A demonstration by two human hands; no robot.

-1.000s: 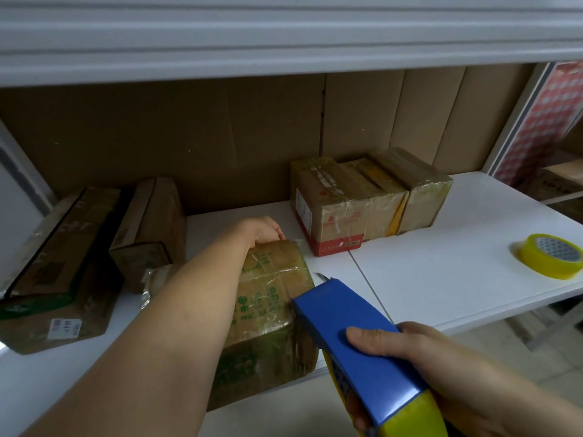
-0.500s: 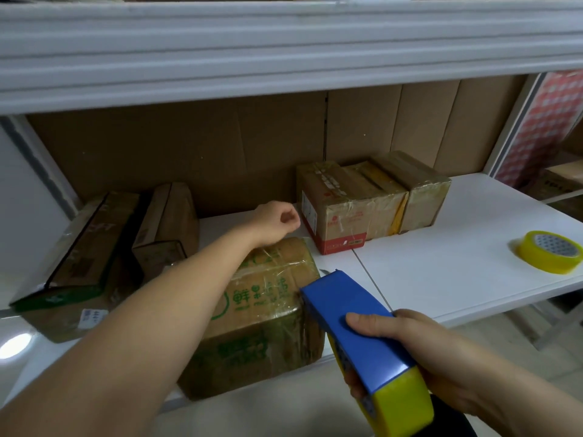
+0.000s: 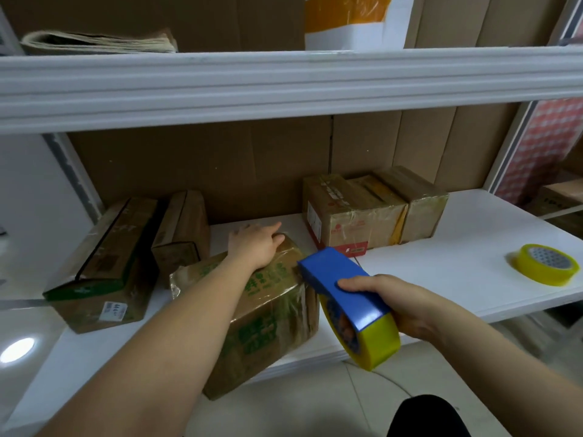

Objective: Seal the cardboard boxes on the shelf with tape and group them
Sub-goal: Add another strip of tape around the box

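Observation:
A cardboard box with green print (image 3: 268, 316), wrapped in clear tape, lies at an angle on the white shelf (image 3: 457, 263) and overhangs its front edge. My left hand (image 3: 255, 247) rests on the box's far top end, fingers pointing right. My right hand (image 3: 407, 307) grips a blue tape dispenser (image 3: 340, 285) loaded with yellow tape, held just right of the box's near corner. Three taped boxes (image 3: 356, 216) stand pushed together at the back right. Two more boxes (image 3: 104, 266) lean together at the left.
A spare roll of yellow tape (image 3: 544, 268) lies at the shelf's right end. The upper shelf beam (image 3: 284, 83) hangs low overhead, with a stack of folded paper (image 3: 97, 42) on it. Cardboard sheets line the back wall. Tiled floor lies below.
The view has tilted upward, showing the upper shelf. My left hand's fingers have uncurled over the box's far end. The dispenser has risen a little beside the box.

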